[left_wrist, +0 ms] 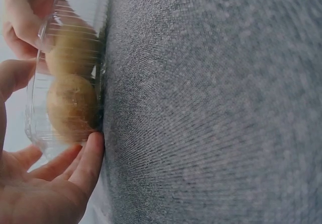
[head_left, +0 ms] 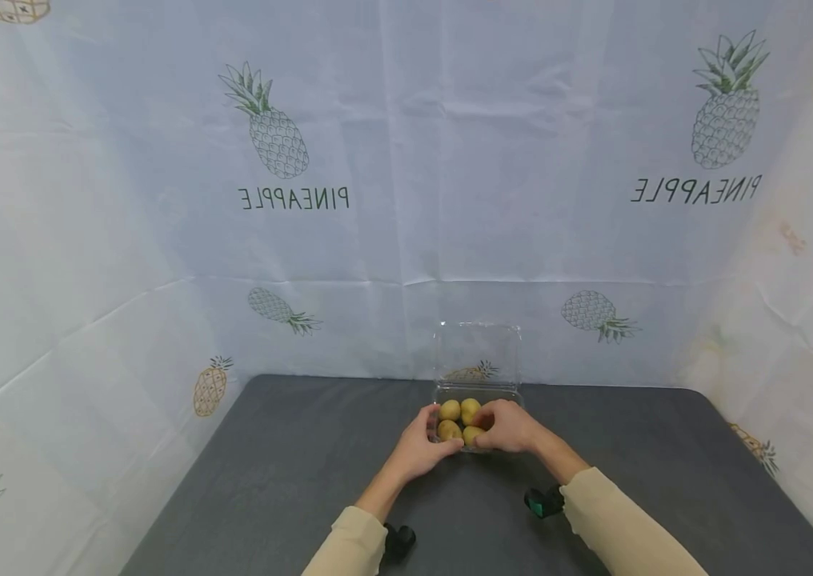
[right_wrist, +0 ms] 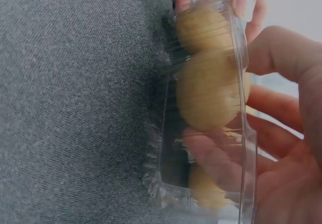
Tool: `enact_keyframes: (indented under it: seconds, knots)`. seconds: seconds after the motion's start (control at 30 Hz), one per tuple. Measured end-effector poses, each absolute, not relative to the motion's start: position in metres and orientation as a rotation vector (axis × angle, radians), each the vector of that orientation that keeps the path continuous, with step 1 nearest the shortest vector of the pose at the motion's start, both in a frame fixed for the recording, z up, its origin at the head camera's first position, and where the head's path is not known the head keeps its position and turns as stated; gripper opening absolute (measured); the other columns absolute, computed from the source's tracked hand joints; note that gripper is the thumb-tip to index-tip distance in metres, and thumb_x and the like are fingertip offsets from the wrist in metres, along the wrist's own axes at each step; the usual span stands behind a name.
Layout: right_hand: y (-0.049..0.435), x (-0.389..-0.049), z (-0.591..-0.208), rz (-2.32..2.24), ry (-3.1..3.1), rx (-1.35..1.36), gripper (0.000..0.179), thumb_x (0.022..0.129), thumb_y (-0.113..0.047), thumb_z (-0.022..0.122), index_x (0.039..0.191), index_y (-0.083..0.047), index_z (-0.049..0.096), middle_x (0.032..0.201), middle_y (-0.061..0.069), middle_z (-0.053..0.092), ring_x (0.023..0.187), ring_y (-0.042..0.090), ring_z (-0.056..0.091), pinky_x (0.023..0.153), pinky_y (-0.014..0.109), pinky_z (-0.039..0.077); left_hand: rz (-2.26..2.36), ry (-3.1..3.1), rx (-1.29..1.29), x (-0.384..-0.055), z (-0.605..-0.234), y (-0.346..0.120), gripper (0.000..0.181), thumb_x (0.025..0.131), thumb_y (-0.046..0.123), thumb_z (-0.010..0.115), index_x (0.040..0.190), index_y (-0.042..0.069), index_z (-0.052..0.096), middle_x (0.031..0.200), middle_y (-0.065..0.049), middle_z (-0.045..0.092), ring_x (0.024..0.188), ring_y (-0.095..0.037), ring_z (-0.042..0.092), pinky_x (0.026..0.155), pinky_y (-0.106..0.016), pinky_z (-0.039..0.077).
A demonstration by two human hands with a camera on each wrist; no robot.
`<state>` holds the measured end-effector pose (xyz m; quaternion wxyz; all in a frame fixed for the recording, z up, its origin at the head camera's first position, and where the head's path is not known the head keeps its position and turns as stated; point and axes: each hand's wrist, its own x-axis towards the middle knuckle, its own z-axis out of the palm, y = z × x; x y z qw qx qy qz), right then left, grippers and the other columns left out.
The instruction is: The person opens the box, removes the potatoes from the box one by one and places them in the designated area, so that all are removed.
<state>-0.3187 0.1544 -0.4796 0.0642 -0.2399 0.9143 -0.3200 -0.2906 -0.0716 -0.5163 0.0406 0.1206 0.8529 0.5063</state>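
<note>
A clear plastic clamshell box (head_left: pixel 478 392) stands on the table with its lid (head_left: pixel 478 352) raised at the back. Several yellow-brown potatoes (head_left: pixel 450 410) lie inside. My left hand (head_left: pixel 417 448) grips the box's left side, the thumb along the front and the fingers (left_wrist: pixel 88 163) round the end wall. My right hand (head_left: pixel 510 426) reaches in from the right, its thumb and fingers curled about a front potato (right_wrist: pixel 209 90). Through the wall in the right wrist view, its fingertips show beside that potato. Another potato (right_wrist: pixel 206 186) lies farther right, partly hidden behind the fingers.
The dark grey cloth-covered table (head_left: pixel 306 472) extends around the box. A white curtain (head_left: pixel 392 160) printed with pineapples hangs behind the table and along both sides. Black devices (head_left: pixel 545 502) are worn at both wrists, below the beige sleeves (head_left: pixel 622 520).
</note>
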Motion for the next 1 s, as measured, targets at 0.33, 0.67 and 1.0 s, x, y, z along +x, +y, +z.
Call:
enact_keyframes:
  seconds: [0.33, 0.67, 1.0]
  knots:
    - [0.163, -0.316, -0.477, -1.194, 2.676, -0.719, 0.035, 0.080, -0.019, 0.075, 0.112, -0.005, 0.073, 0.106, 0.003, 0.071, 0.093, 0.019, 0.068, 0.078, 0.039, 0.057, 1.555, 2.602, 0.364, -0.290, -0.515, -0.072, 0.081, 0.089, 0.039, 0.078, 0.153, 0.006, 0.039, 0.137, -0.020, 0.054, 0.121, -0.038, 0.057, 0.092, -0.056, 0.051]
    - [0.173, -0.305, -0.463, -1.336, 2.661, -0.673, 0.034, 0.084, -0.019, 0.073, 0.116, -0.007, 0.072, 0.114, 0.007, 0.068, 0.100, 0.024, 0.068, 0.077, 0.037, 0.057, 1.558, 2.609, 0.359, -0.290, -0.514, -0.072, 0.080, 0.089, 0.035, 0.079, 0.153, 0.007, 0.040, 0.137, -0.020, 0.055, 0.120, -0.037, 0.057, 0.093, -0.056, 0.051]
    - [0.188, -0.292, -0.452, -1.377, 2.713, -0.639, 0.030, 0.087, -0.020, 0.074, 0.116, -0.011, 0.072, 0.113, 0.005, 0.069, 0.099, 0.021, 0.067, 0.081, 0.040, 0.056, 1.547, 2.622, 0.349, -0.290, -0.516, -0.070, 0.080, 0.089, 0.034, 0.079, 0.153, 0.007, 0.040, 0.138, -0.021, 0.054, 0.121, -0.037, 0.057, 0.094, -0.056, 0.050]
